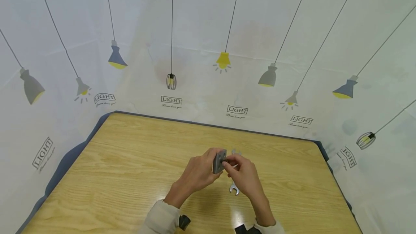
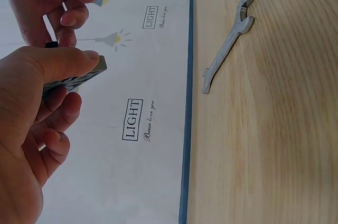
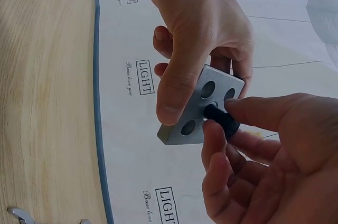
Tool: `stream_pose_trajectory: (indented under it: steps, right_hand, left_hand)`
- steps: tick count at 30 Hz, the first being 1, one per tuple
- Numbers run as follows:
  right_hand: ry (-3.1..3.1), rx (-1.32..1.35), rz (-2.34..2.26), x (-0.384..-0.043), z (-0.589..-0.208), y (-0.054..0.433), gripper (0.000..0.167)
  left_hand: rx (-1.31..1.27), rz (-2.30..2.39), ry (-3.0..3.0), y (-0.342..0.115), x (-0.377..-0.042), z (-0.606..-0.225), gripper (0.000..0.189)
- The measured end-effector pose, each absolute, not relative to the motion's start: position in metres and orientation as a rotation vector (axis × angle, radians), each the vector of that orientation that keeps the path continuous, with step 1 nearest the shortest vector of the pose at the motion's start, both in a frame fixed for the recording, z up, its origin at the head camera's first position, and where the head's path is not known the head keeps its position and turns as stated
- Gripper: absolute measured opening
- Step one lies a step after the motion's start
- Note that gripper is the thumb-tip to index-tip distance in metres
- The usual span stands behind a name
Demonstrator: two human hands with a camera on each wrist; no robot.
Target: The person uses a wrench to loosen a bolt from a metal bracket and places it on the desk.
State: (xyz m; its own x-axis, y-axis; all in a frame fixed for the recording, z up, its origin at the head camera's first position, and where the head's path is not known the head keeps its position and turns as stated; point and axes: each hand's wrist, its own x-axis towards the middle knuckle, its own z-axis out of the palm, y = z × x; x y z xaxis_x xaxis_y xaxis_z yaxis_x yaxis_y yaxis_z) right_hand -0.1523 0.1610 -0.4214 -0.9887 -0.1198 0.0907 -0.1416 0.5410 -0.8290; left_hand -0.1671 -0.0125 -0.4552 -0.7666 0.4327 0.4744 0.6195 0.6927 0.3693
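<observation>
My left hand (image 1: pixel 203 169) grips a grey metal plate (image 3: pixel 195 129) by its edges, holding it tilted above the table. Several round holes go through the plate's face. With thumb and fingertips my right hand (image 1: pixel 243 174) pinches a black bolt (image 3: pixel 224 121), whose shank end sits at a hole near the plate's middle. In the left wrist view the thumb lies along the plate (image 2: pixel 79 80), and the other hand hides most of the bolt. A silver open-ended wrench (image 2: pixel 227 47) lies on the table, partly behind my right hand in the head view.
The wood-grain table (image 1: pixel 136 147) has a dark blue edge (image 1: pixel 195 122). A pale sheet printed with hanging lamps (image 1: pixel 208 93) stands around its back and sides. Black straps (image 1: pixel 184 222) show at my sleeves.
</observation>
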Motion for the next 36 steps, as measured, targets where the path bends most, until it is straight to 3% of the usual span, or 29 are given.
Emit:
stream_pose_trajectory:
  steps: [36]
  right_hand:
    - [-2.719, 0.279, 1.334, -0.1505, -0.4215, 0.1585, 0.018]
  left_hand:
    - [-0.818, -0.76, -2.522, -0.0146, -0.1696, -0.4589, 0.061]
